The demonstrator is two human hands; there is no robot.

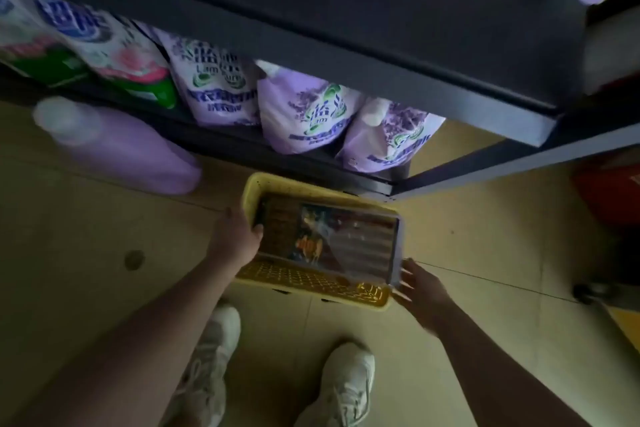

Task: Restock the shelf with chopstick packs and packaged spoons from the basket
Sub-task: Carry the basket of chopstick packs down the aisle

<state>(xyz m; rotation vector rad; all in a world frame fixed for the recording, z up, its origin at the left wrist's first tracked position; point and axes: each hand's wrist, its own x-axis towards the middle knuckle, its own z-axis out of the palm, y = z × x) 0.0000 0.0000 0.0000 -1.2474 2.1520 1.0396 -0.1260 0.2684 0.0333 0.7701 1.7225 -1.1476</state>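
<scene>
A yellow plastic basket (pixel 311 282) stands on the tiled floor in front of the dark shelf (pixel 381 55). A flat chopstick pack (pixel 329 241) with a brown and orange printed label lies across the top of the basket. My left hand (pixel 235 236) grips the pack's left end, thumb on top. My right hand (pixel 420 284) is at the pack's right end with its fingers spread and straight, the fingertips close to or touching the pack's edge. What else lies in the basket under the pack is hidden.
Purple detergent bags (pixel 304 111) and pink-green bags (pixel 114 55) fill the bottom shelf. A purple bottle (pixel 121 146) lies on the floor at left. A red object (pixel 609 191) sits at right. My two white shoes (pixel 346 388) stand near the basket.
</scene>
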